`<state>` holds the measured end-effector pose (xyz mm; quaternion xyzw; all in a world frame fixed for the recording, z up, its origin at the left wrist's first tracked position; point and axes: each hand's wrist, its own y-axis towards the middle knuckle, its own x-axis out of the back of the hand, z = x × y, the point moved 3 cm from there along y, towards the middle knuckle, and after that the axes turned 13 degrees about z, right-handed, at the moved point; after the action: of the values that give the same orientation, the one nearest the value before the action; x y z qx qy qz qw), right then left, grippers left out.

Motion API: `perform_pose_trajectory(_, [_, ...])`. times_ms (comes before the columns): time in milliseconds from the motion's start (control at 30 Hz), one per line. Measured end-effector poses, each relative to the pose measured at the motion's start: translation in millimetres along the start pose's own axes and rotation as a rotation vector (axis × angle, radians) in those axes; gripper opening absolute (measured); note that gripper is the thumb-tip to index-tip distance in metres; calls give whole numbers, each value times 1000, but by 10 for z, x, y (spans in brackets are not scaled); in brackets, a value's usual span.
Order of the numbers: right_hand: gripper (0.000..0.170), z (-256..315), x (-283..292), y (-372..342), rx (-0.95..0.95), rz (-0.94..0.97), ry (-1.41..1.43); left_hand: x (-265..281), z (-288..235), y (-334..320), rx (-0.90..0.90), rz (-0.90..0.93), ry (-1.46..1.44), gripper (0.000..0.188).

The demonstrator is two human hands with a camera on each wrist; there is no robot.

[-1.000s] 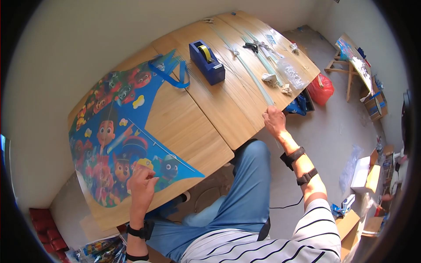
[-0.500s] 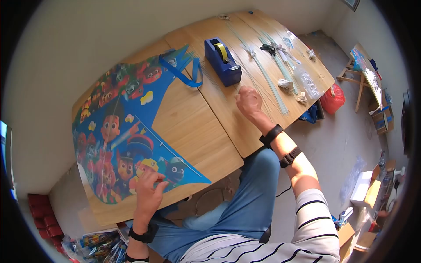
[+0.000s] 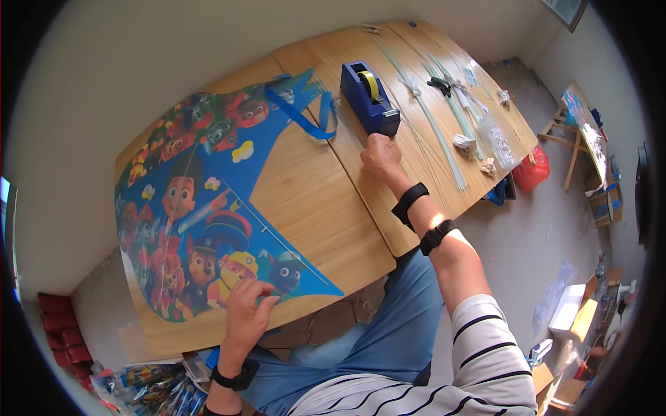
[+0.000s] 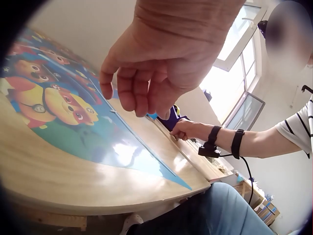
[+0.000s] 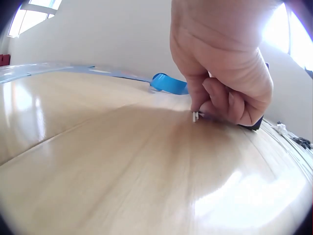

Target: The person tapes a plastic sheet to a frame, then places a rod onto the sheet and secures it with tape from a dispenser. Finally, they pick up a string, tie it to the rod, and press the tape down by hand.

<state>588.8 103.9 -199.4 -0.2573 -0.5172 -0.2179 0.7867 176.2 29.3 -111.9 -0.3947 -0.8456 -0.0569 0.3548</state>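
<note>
One small white piece (image 5: 195, 116) is pinched in the right hand (image 3: 380, 158), thumb and fingers closed on it low over the table (image 3: 298, 173). That hand is at the near end of the dispenser (image 3: 368, 111), whose long axis runs away from the person; whether they touch is hard to tell. The left hand (image 3: 248, 312) is farther off, left of and nearer the person than the dispenser, fingers loosely bent with nothing visible in them, over the sheet (image 3: 184, 197). Thin rods (image 3: 438, 139) lie right of the dispenser.
</note>
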Motion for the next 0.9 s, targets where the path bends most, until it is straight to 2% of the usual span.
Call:
perform_pose_trajectory(33, [15,-15,19,-17,19,8,9,-1,-4,-10,-5,-1,0,12])
perform_pose_trajectory(100, [17,-226,-292,241,42,12,-4,1,-2,-31,-4,-7,-10,12])
perform_pose_trajectory(167, [18,-233,-280,231,37,-21,16,7,2,-48,-7,-13,-12,13])
perform_pose_trajectory(233, [19,-40,60,-85,0,-87,67,7,4,-65,-12,-18,-10,13])
perform_pose_trajectory(333, [19,-27,-60,-13,10,-93,27,-4,-48,-58,-16,-11,-2,13])
perform_pose_trajectory(433, [20,3,-40,-16,13,67,4,-24,-67,-67,-27,3,12,13])
perform_pose_trajectory(533, [20,-40,20,-238,-19,112,0,-10,-75,-104,-24,5,2,13])
perform_pose_trajectory(733, [18,-421,-93,-285,-171,10,332,-13,-56,-148,-32,31,16,14])
perform_pose_trajectory(833, [22,-427,31,-321,-184,169,327,-2,-184,-142,-60,26,27,13])
perform_pose_trajectory(900, [23,-456,63,-323,-176,140,330,21,-232,-134,-74,15,33,13])
